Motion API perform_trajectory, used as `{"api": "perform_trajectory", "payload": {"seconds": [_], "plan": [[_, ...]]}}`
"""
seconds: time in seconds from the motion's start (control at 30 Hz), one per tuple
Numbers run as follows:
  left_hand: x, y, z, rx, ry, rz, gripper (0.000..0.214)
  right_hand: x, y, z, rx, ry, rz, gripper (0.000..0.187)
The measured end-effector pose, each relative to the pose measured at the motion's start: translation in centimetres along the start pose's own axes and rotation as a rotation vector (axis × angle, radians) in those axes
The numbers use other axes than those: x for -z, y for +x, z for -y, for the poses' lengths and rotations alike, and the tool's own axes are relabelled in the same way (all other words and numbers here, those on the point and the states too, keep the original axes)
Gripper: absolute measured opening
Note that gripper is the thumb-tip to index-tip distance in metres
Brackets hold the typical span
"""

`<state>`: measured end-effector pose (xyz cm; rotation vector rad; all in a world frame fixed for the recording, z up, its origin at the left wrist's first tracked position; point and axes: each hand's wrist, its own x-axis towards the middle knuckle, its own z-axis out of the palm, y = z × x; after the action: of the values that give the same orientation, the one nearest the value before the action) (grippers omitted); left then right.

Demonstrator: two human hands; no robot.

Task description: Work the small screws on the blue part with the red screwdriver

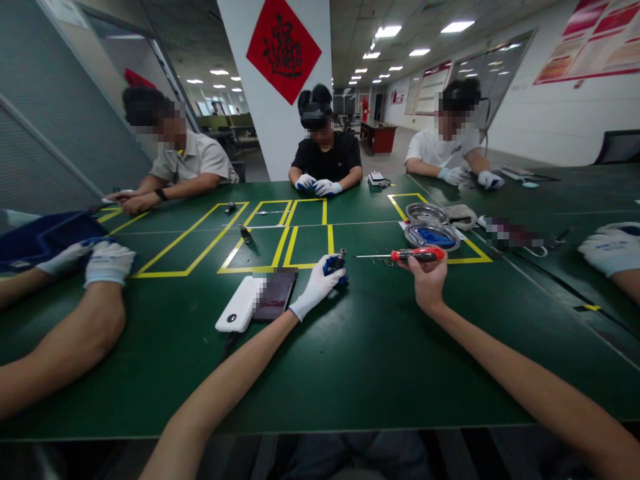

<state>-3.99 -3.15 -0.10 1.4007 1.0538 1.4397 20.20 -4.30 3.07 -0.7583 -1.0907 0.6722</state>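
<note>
My left hand (pixel 325 283), in a white and blue glove, is closed round a small dark part with a metal tip (pixel 341 259), tip upward. My fingers hide much of it, so its kind is unclear. My right hand (pixel 430 277) is bare and grips a screwdriver (pixel 417 255) by its red and black handle. The screwdriver lies level, its thin shaft pointing left toward the dark part, with a small gap between them. Several small screws (pixel 387 261) lie on the green table beyond the shaft. A similar dark part (pixel 245 233) stands farther off to the left.
A white power bank (pixel 241 303) and a dark phone (pixel 275 297) lie left of my left forearm. Two metal bowls (pixel 433 237), one holding something blue, stand beyond my right hand. Yellow tape (pixel 163 274) marks the table. Co-workers sit around; gloved hands (pixel 107 263) are at far left.
</note>
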Motion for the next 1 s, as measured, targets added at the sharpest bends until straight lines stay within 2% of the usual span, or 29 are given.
{"api": "perform_trajectory", "payload": {"seconds": [0.27,0.73,1.0], "plan": [[0.1,0.2,0.1,0.025,-0.005,0.025,0.039,-0.2,-1.6,-0.1,-0.032,0.006,0.147,0.047],[0.1,0.1,0.2,-0.02,0.081,0.04,0.045,-0.4,-1.9,1.2,0.015,-0.028,0.198,0.046],[0.1,-0.3,-0.2,-0.041,0.108,0.037,0.047,0.1,-1.8,1.0,0.029,-0.137,0.167,0.048]]}}
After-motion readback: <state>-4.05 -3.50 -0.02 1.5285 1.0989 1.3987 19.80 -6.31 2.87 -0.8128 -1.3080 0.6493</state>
